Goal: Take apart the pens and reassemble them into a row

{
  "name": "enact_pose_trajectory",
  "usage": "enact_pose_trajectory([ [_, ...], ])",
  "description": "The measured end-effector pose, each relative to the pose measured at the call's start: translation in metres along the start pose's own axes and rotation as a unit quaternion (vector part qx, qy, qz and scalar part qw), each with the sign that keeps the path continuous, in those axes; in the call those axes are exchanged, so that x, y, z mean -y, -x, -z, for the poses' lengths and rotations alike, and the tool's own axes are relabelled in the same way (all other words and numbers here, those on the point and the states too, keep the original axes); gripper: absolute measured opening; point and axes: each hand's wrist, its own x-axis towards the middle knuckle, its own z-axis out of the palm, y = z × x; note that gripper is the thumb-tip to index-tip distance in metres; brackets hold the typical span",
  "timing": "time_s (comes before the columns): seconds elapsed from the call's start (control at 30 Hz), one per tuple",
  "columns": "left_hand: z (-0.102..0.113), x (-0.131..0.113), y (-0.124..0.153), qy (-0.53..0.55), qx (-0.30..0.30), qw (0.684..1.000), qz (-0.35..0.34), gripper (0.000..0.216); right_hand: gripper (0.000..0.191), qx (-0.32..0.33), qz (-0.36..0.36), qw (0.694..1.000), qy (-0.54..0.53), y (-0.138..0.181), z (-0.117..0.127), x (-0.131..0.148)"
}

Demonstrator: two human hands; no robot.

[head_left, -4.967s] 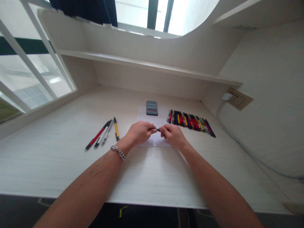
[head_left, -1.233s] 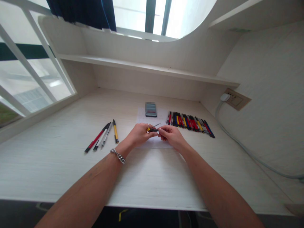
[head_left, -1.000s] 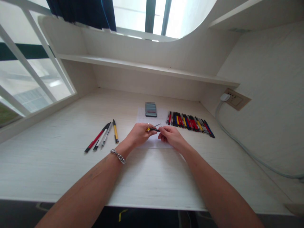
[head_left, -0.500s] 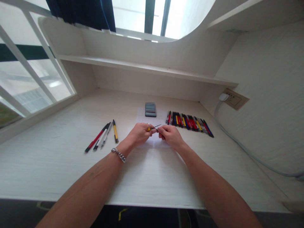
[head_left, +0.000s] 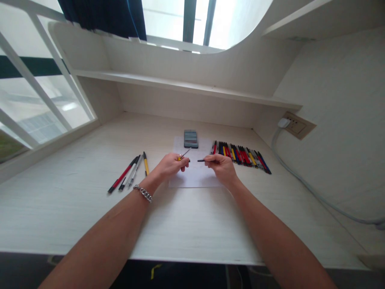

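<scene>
Left hand [head_left: 171, 165] is pinching a yellow piece [head_left: 179, 159] and rod [head_left: 186, 152], right hand [head_left: 224, 167] a black stick [head_left: 200, 161]; crowded left fingers may be risking drops.

Person's left hand [head_left: 173, 165] grips a yellow piece [head_left: 179, 158], thin rod [head_left: 185, 153] angled up and away; small black bit [head_left: 189, 161] at its fingertips. Right hand [head_left: 221, 166] pinches a slim black piece [head_left: 201, 160], tip toward left hand, gap between. Both over white paper [head_left: 195, 179], pale counter [head_left: 192, 224]. Phone [head_left: 191, 138] at paper's far end. Multicolored pen row [head_left: 241, 155] near right hand; four loose pens [head_left: 122, 175] left of left hand. Chain bracelet [head_left: 143, 193], left wrist.
</scene>
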Motion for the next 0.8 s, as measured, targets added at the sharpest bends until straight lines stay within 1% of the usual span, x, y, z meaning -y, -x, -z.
enact_pose_trajectory([
  [0.07, 0.003, 0.0, 0.0, -0.003, -0.014, 1.0, 0.002, 0.04, 0.013, -0.025, -0.022, 0.999, -0.009, -0.003, 0.008, -0.002],
  [0.17, 0.002, -0.003, 0.0, -0.019, -0.007, 1.0, -0.015, 0.037, 0.02, -0.033, -0.049, 0.998, -0.008, -0.003, 0.012, -0.001],
  [0.37, -0.005, -0.005, -0.001, -0.043, 0.009, 0.998, -0.043, 0.033, 0.024, -0.006, -0.092, 0.995, -0.026, -0.002, 0.007, 0.0],
  [0.6, -0.005, -0.003, -0.002, -0.018, -0.003, 0.999, -0.031, 0.027, 0.03, 0.032, -0.173, 0.981, -0.088, 0.001, 0.009, 0.0],
  [0.7, -0.006, -0.001, -0.002, 0.001, -0.001, 1.0, -0.028, 0.028, 0.034, 0.045, -0.186, 0.977, -0.09, 0.001, 0.009, 0.0],
  [0.8, -0.007, 0.0, -0.002, 0.006, -0.007, 0.999, -0.032, 0.028, 0.034, 0.05, -0.188, 0.979, -0.064, 0.0, 0.009, -0.002],
])
